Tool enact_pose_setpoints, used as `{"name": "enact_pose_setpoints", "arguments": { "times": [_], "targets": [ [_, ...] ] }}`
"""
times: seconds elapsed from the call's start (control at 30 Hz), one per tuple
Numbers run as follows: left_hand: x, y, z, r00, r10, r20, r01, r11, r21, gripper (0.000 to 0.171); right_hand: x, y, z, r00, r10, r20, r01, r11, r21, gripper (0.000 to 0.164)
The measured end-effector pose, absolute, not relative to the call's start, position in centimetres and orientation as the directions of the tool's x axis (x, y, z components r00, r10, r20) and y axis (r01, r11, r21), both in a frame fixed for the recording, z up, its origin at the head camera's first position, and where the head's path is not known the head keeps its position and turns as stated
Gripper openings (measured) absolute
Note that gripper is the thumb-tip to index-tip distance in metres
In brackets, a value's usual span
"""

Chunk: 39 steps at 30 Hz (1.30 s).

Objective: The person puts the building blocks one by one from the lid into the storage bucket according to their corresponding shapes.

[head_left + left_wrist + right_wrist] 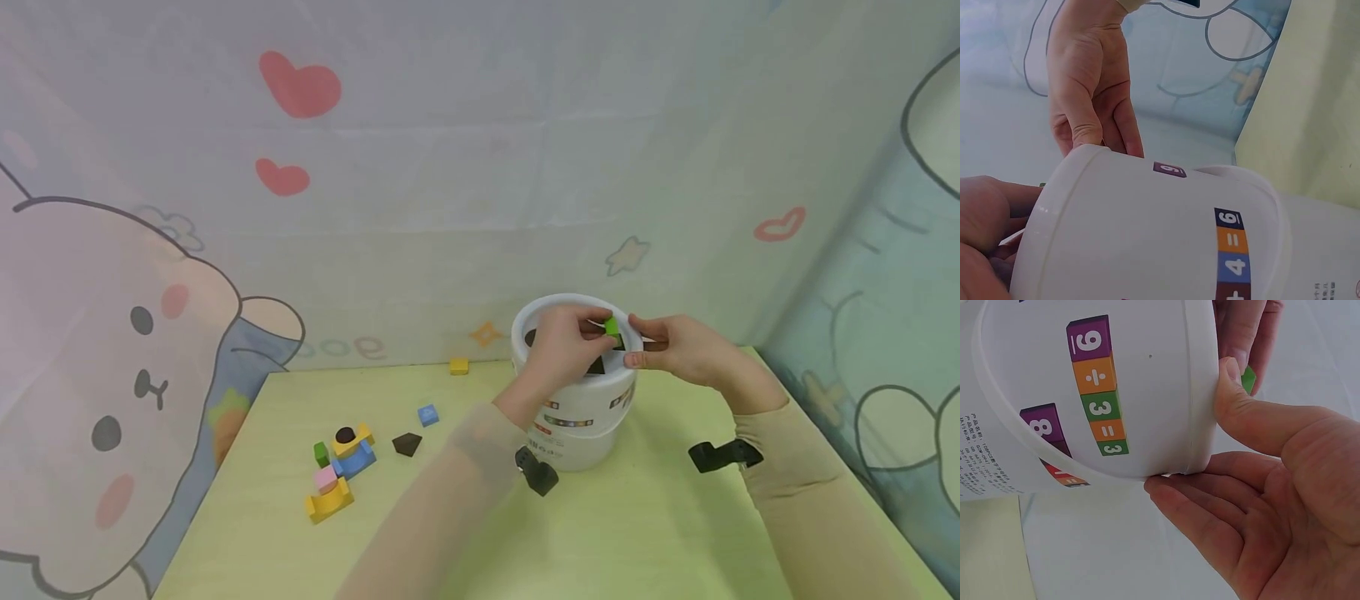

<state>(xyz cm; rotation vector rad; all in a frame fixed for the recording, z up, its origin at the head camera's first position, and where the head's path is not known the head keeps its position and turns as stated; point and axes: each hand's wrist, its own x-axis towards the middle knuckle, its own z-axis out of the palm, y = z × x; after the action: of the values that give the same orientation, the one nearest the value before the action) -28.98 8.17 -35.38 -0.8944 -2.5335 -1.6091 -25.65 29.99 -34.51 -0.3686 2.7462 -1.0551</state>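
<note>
At the right of centre in the head view, the left hand (561,340) bends over the top of a white bucket (600,402), its thumb and fingers narrowed round a green block (612,327). The block sits at the right part of the bucket's top, beside a dark opening. The left forearm slants up from the bottom centre of the frame, the wrist bent above the bucket's near rim.

The right hand (678,350) comes in from the lower right, its forearm rising toward the upper left and its palm turned toward the bucket. In the right wrist view, its thumb lies against the rim at upper centre while the extended fingers touch the bucket's side lower down, thumb and fingers held well apart.

At the lower left of the head view, a yellow arch (330,502), a pink block (326,478) and a blue piece (358,461) lie together on the table (247,542).
</note>
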Motion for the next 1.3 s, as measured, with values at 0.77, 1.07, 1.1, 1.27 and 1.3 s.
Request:
{"name": "enact_pose_setpoints", "arguments": {
  "times": [0.77,1.07,1.1,1.27,1.3],
  "targets": [
    [-30.1,10.0,-35.8,-0.862,0.448,0.239,0.455,0.474,0.754,0.035,-26.0,30.3,-34.7,-0.952,-0.298,-0.065,-0.177,0.714,-0.678,0.083],
    [-29.8,10.2,-36.2,-0.862,0.450,0.234,0.457,0.487,0.744,0.032,-25.9,30.8,-35.3,-0.950,-0.310,-0.044,-0.199,0.705,-0.681,0.081],
    [-29.8,10.2,-36.2,-0.862,0.450,0.233,0.456,0.490,0.743,0.032,-25.9,30.8,-35.3,-0.950,-0.310,-0.043,-0.200,0.705,-0.680,0.081],
    [-29.6,10.4,-36.3,-0.858,0.451,0.247,0.472,0.502,0.725,0.033,-25.7,30.9,-35.2,-0.949,-0.311,-0.042,-0.199,0.700,-0.686,0.082],
    [-29.6,10.4,-36.3,-0.856,0.451,0.252,0.477,0.503,0.721,0.033,-25.7,31.0,-35.3,-0.949,-0.311,-0.043,-0.197,0.697,-0.689,0.082]
  ]
}}
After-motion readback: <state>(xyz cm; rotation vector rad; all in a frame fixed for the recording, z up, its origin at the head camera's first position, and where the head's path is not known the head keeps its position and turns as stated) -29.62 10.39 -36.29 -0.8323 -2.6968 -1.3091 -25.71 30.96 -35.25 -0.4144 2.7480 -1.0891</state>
